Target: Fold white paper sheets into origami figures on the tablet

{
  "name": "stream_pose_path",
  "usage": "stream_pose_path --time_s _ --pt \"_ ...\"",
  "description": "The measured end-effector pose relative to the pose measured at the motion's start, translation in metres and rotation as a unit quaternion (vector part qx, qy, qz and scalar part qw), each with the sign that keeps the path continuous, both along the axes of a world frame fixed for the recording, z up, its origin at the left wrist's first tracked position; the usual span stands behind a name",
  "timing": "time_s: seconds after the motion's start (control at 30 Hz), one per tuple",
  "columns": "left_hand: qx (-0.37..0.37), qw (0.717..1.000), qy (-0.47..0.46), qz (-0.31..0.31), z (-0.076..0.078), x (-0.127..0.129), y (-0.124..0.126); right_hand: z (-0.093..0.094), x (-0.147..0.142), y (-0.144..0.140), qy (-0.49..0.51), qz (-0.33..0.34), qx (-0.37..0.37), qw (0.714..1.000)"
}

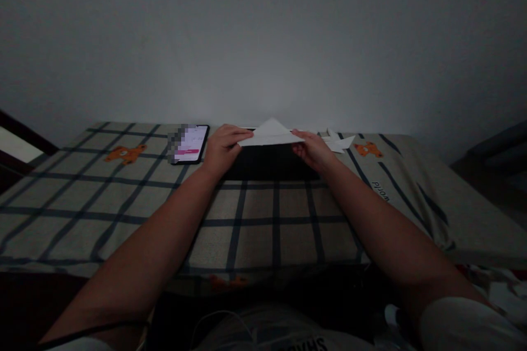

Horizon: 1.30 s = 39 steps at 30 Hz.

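A folded white paper, creased into a low triangle with its peak pointing up toward the wall, sits between the two hands at the far edge of the surface. The left hand has its fingers curled over the paper's left end, thumb side tucked underneath, pinching that corner. The right hand grips the paper's right end the same way, fingers closed on the edge. Both forearms stretch straight out from the body toward it.

Under the paper and between the hands lies a dark flat object; the light is too dim to tell what it is. Just beyond the right hand, touching or nearly touching the held paper, rests a second folded white paper shape with pointed flaps. Just outside the left hand lies a phone, screen lit and facing up.

All of this rests on a bed covered with a beige sheet crossed by dark check lines and dotted with small orange bear prints, one out past the phone and another past the second paper. A plain pale wall rises right behind.
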<state>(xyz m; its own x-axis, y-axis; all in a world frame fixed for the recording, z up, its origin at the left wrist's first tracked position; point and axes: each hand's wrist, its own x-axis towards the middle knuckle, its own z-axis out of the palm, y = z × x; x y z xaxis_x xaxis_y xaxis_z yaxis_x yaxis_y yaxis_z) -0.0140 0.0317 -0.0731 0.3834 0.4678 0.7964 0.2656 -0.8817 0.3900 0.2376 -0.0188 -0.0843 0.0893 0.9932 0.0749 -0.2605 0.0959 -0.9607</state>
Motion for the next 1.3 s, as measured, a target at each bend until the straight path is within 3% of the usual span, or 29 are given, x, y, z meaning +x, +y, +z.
stream_pose_path --time_s 0.07,0.13,0.23,0.3,0.4,0.53,0.7,0.93,1.3 --pt "-0.088 0.992 -0.077 0.044 0.0 0.002 0.001 0.0 0.002 0.001 0.0 -0.031 0.018 0.999" --pt "-0.196 0.963 -0.165 0.079 -0.001 0.004 0.003 0.0 0.005 0.002 -0.008 -0.073 0.034 0.997" --pt "-0.343 0.904 -0.251 0.043 0.0 0.006 0.008 -0.001 0.008 0.003 -0.028 -0.113 0.055 0.992" --pt "-0.424 0.869 -0.254 0.001 0.002 0.007 0.009 0.0 0.007 0.002 -0.044 -0.098 0.058 0.992" --pt "-0.504 0.837 -0.212 -0.023 0.002 0.009 0.007 0.002 0.001 -0.002 -0.059 -0.024 0.04 0.997" --pt "-0.519 0.838 -0.164 -0.045 -0.003 0.01 0.005 0.0 -0.008 -0.005 -0.077 0.031 0.024 0.996" --pt "-0.512 0.847 -0.126 -0.063 -0.007 0.01 0.006 -0.006 -0.006 -0.003 -0.115 0.016 0.013 0.993" --pt "-0.485 0.861 -0.14 -0.055 -0.005 0.007 0.008 -0.005 -0.002 -0.002 -0.116 0.006 0.014 0.993" --pt "-0.473 0.862 -0.15 -0.105 -0.003 0.001 0.011 -0.002 -0.001 -0.003 -0.04 0.02 0.012 0.999"
